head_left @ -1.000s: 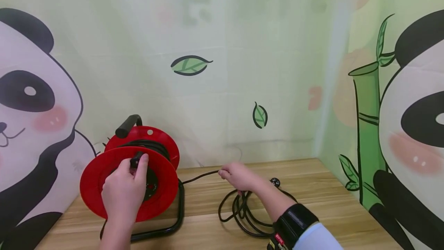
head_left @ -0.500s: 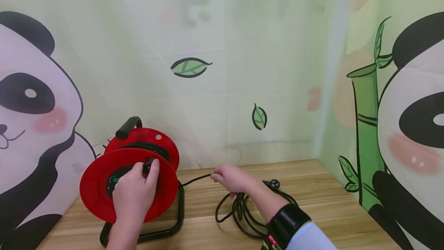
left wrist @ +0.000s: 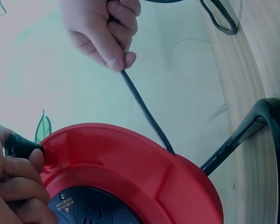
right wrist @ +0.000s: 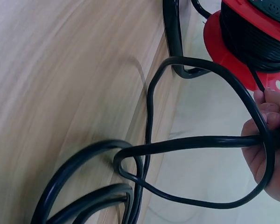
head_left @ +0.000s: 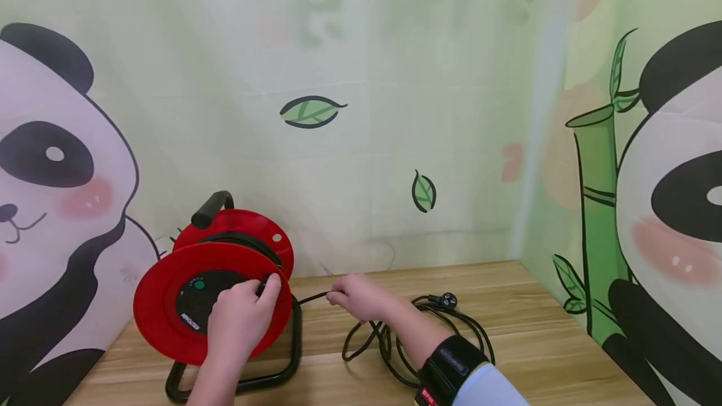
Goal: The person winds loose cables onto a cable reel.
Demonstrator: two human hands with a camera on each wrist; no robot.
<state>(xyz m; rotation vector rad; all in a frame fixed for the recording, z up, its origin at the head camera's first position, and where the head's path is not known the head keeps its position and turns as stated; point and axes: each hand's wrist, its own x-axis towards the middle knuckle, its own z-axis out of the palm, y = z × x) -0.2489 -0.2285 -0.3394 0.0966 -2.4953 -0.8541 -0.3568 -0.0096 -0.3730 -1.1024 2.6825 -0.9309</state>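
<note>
One bare left hand in the head view has its thumb and fingers wrapped round a stubby black crank knob on the right part of a red, disc-sided cable reel. The reel stands on the left of the wood-grain table, in a black tubular stand with a black carrying handle at the top. Its front disc faces the person and leans slightly upward; the spool's axle runs from that disc back toward the pale green panda-printed backdrop. The right hand pinches a thin black cable, whose taut stretch lies nearly level — from the reel's right side to the fingertips. Beyond that hand, loose loops spread on the table, and the round black plug turns its pin face toward the person.

From the left wrist, the knob juts sideways near the disc's rim, the left fingers curled about it. Thumb and forefinger of the right hand clamp the cable, which slants down to disappear behind the rim.

From the right wrist, cable windings sit packed between the two red discs. The right fingers close together on the cable — its lead pointing into the spool — while a slack loop hangs beside the hand.
</note>
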